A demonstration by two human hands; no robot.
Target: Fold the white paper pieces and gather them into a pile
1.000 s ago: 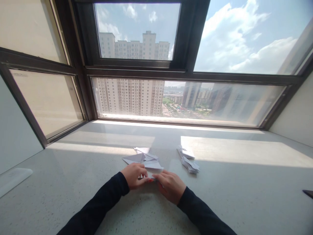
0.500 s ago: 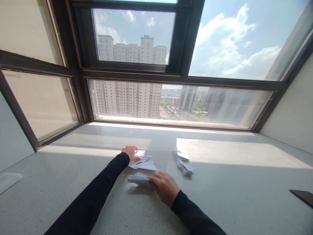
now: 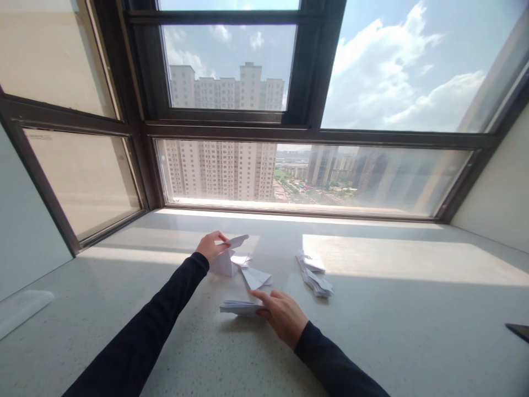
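Note:
My left hand is closed on a folded white paper, raised above the sill with its fingers along the near end. Under and beside it are more folded papers, lying loosely spread. My right hand grips a stack of folded paper sheets between thumb and fingers, with the index finger stretched toward the loose papers. The stack's layered edges point left. To the right lies a separate pile of folded papers, which neither hand touches.
The pale speckled sill runs up to a dark-framed window. A whitish translucent object lies at the far left. Part of a dark flat object shows at the right edge.
My left hand has lifted a folded paper off the loose ones, which have shifted apart. My right hand keeps the stack and has extended its index finger. The view has shifted slightly.

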